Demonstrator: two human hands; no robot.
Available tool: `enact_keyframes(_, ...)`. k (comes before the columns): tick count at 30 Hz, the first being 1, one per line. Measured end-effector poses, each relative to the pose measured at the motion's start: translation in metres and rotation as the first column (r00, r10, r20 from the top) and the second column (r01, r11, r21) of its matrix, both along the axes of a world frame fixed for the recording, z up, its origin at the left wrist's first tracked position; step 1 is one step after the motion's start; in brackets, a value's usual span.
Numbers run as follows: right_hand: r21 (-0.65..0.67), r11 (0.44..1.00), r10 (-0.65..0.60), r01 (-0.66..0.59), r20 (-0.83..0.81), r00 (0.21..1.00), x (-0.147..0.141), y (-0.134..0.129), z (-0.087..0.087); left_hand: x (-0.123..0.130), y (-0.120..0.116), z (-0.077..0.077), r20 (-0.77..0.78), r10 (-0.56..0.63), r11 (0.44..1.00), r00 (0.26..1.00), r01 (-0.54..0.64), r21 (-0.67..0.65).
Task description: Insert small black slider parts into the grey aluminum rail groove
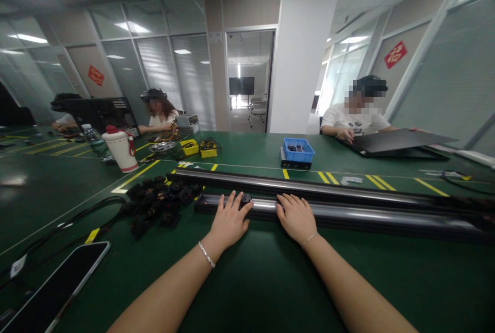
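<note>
My left hand (231, 219) lies over the near long black rail (359, 218), which has a shiny metal top strip. Its fingers are spread, and the thumb and index finger are beside a small black block (246, 198) on that rail. A short way to the right, my right hand (297, 215) rests on the same rail with its fingers stretched forward over the strip. Neither hand is wrapped round anything. Behind it, a second long rail (309, 187) lies roughly parallel. A pile of small black parts with cables (158, 201) sits left of the near rail's end.
A phone (58, 286) lies at the front left of the green table (255, 292). Beyond are a white cup (120, 151), a bottle (95, 141), yellow trays (209, 152) and a blue bin (298, 150). A person (358, 116) across the table handles a dark panel (402, 140).
</note>
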State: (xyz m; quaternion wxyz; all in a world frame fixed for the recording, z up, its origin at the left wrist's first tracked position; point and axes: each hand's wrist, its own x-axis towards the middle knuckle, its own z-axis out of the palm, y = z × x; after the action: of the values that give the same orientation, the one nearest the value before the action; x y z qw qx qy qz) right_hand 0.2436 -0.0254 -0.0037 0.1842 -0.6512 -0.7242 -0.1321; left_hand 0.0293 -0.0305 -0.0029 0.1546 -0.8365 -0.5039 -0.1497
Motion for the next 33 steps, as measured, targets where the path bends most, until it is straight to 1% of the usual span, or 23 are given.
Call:
enact_keyframes(7,0.019,1.0,0.001,-0.001,-0.012,1.0,0.0,-0.001,0.0,-0.004,0.0,-0.002,0.01,0.135,0.991,0.991,-0.135,0.001)
enact_keyframes(9,0.028,1.0,0.006,-0.005,-0.015,1.0,0.0,0.0,0.0,-0.004,0.001,-0.003,0.009,0.142,0.99,0.99,-0.142,-0.011)
enact_keyframes(15,0.026,1.0,0.016,-0.016,-0.018,1.0,0.0,-0.002,0.002,-0.007,0.002,-0.001,0.018,0.108,0.992,0.994,-0.107,-0.067)
enact_keyframes(19,0.017,1.0,0.02,-0.019,-0.019,1.0,0.0,-0.002,0.002,-0.012,0.003,0.001,0.017,0.136,0.986,0.991,-0.134,-0.1)
enact_keyframes(26,0.028,0.999,0.03,-0.03,-0.017,0.999,0.001,-0.001,0.001,-0.031,0.005,0.008,0.003,0.23,0.955,0.973,-0.225,-0.194)
enact_keyframes(31,0.03,0.999,0.029,-0.028,-0.011,1.0,0.002,-0.001,0.001,-0.036,0.006,0.01,-0.005,0.232,0.952,0.973,-0.228,-0.204)
enact_keyframes(33,0.027,0.999,0.027,-0.027,-0.012,1.0,0.002,-0.001,0.001,-0.039,0.007,0.011,-0.017,0.228,0.947,0.974,-0.225,-0.23)
